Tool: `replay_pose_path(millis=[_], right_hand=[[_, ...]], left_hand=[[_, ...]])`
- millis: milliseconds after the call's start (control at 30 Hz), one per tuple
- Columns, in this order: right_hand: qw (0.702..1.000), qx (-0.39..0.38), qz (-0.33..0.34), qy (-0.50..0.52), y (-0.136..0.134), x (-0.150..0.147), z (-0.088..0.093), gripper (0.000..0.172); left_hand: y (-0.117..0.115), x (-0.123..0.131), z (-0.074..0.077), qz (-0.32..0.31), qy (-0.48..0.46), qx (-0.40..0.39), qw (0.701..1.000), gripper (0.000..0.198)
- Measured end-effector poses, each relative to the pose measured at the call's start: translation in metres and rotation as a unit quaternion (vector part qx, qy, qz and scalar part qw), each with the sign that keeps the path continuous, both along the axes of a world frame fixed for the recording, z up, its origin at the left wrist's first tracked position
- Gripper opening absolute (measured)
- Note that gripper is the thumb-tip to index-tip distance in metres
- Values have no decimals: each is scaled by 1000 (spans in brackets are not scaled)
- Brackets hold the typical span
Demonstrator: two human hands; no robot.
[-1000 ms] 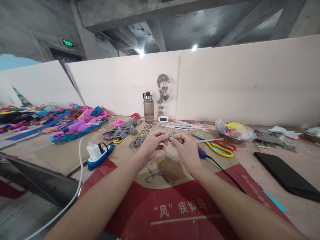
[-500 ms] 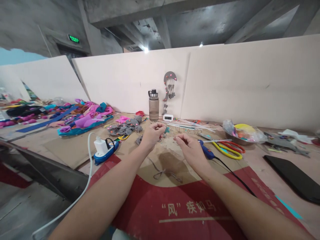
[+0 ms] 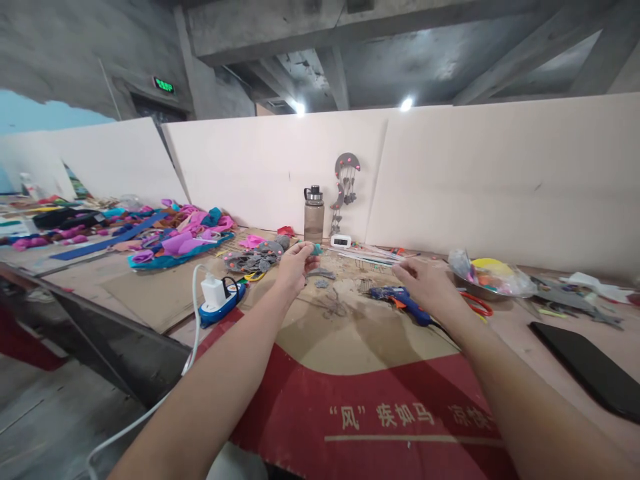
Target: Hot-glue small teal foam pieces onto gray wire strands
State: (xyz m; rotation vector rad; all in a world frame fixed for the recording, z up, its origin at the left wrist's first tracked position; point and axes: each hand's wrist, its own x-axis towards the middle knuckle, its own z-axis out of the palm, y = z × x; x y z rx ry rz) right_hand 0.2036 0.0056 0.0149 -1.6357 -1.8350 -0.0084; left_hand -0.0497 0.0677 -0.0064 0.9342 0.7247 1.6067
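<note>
My left hand (image 3: pixel 296 267) is closed in a pinch near the middle of the table, with a small teal piece (image 3: pixel 317 249) at its fingertips. To the right, my right hand (image 3: pixel 427 283) is raised with its fingers curled together; whatever may be between them is too small to make out. Just below and left of it lies a blue hot glue gun (image 3: pixel 407 305). Red-handled scissors (image 3: pixel 477 305) are partly hidden behind my right hand. Thin grey string (image 3: pixel 334 304) lies on the cardboard between my hands, near a small grey felt piece (image 3: pixel 321 283).
Grey felt pieces with pink dots (image 3: pixel 253 260) lie left of a water bottle (image 3: pixel 313 223). A power strip (image 3: pixel 223 303) with a white plug is at left, a metal bowl (image 3: pixel 493 288) and black phone (image 3: pixel 585 363) at right. A white timer (image 3: pixel 341 241) stands at the back.
My right hand has moved right and slightly away from my left, uncovering the glue gun and covering the yellow-handled scissors. The string now lies bunched farther back. The view has shifted slightly.
</note>
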Motion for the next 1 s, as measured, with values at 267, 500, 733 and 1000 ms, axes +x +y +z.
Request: replay_pose_path(millis=[267,500,733,1000], right_hand=[[974,-181,-32,-131,28,35,-46,20],[977,-198,-55,50,27,22,-44,17],[935,-54,85,340,4,-26,-19,31],[940,-25,163,298,-24,-57,-12,24]], left_hand=[[-5,2,6,-40,-13,-6,999,26],[-4,8,-3,-48,33,9,998,29],[-10,11,0,-9,54,16,998,30],[-18,17,1,3,94,34,995,26]])
